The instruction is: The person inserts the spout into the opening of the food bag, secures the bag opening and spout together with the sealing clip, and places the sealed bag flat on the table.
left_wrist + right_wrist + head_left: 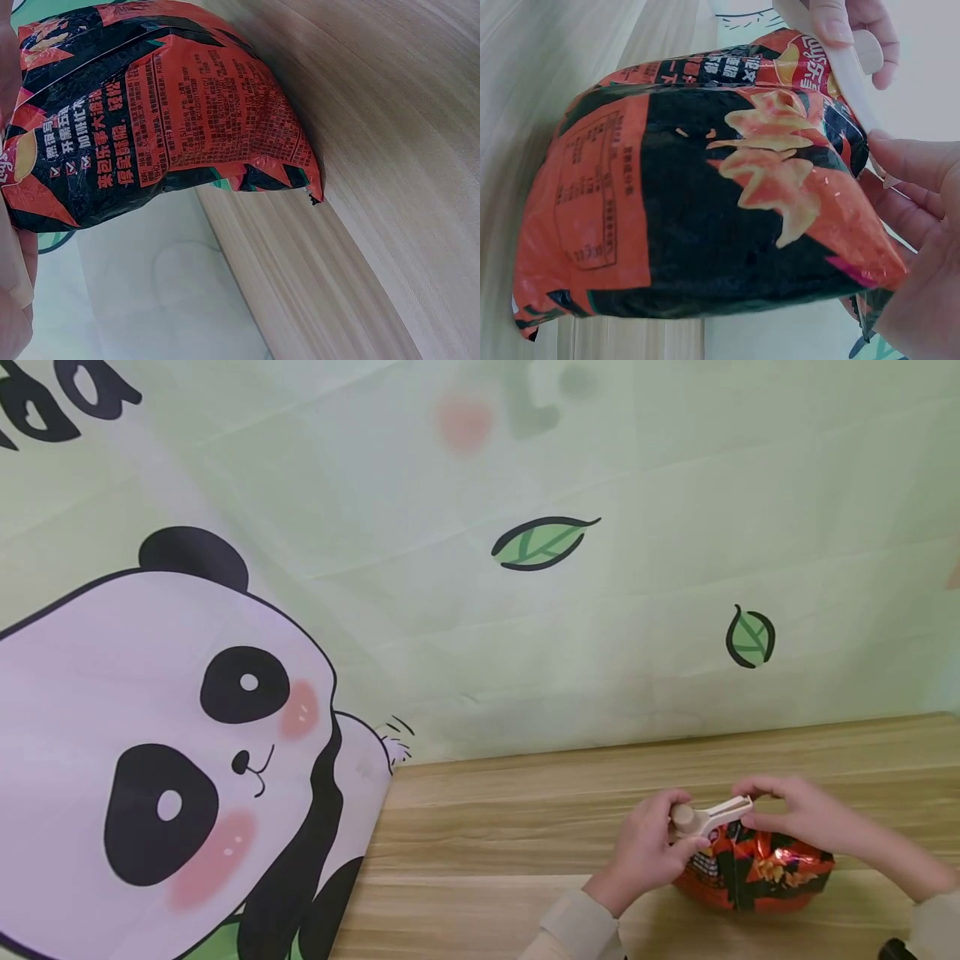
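A red and black potato chip bag (pixel 761 872) stands puffed up on the wooden table, its top edge at a white bag clip (pixel 723 814) with a round beige cap (pixel 684 818). My left hand (pixel 645 843) grips the capped end of the clip, thumb in front and fingers behind. At the other end, my right hand (pixel 806 814) pinches the clip between thumb and fingers. In the right wrist view the clip (pixel 851 79) lies along the bag's top edge; whether it is fully closed I cannot tell. Printed text covers the bag's side (pixel 217 112) in the left wrist view.
The wood-grain table (pixel 480 852) extends left of the hands. Behind it hangs a pale green cloth backdrop (pixel 420 610) with a printed panda (pixel 285 610) and leaves. A small black object (pixel 896 950) shows at the bottom right edge, by the right sleeve.
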A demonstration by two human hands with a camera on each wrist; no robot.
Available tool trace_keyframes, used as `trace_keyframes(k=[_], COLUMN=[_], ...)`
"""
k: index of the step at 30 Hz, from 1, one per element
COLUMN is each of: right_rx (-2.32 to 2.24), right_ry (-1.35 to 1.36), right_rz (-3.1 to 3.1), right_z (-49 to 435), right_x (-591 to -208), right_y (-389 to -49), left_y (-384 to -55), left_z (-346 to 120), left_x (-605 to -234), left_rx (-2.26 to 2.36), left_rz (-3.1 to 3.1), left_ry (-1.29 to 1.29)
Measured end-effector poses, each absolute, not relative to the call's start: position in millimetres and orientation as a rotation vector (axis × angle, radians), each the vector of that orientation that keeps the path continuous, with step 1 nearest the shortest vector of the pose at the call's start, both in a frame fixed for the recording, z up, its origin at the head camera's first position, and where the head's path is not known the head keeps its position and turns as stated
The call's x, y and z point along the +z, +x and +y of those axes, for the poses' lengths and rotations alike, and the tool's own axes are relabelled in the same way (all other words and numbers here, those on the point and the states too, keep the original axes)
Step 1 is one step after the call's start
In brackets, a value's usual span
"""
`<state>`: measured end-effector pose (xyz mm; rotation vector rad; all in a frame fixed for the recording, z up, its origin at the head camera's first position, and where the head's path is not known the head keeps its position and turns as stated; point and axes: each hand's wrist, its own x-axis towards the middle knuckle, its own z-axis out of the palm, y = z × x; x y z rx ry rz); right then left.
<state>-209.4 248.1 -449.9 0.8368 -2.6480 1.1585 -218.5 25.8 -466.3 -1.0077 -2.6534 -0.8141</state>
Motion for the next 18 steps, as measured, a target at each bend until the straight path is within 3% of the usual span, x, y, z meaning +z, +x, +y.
trace_keyframes(k=[7, 18], right_rx=[1.409, 1.422], right_ry=[0.828, 0.803], right_rz=[-2.686, -2.707], right_z=[246.7, 244.1], right_x=[-447.6, -443.6], right_y=[-212.5, -214.5], left_y=[-219.5, -221.4], left_z=[25.5, 24.8], left_x=[-466.5, -470.3], left_rx=[-0.908, -1.081], left_rz=[-2.67, -2.647], left_ry=[-1.001, -0.98])
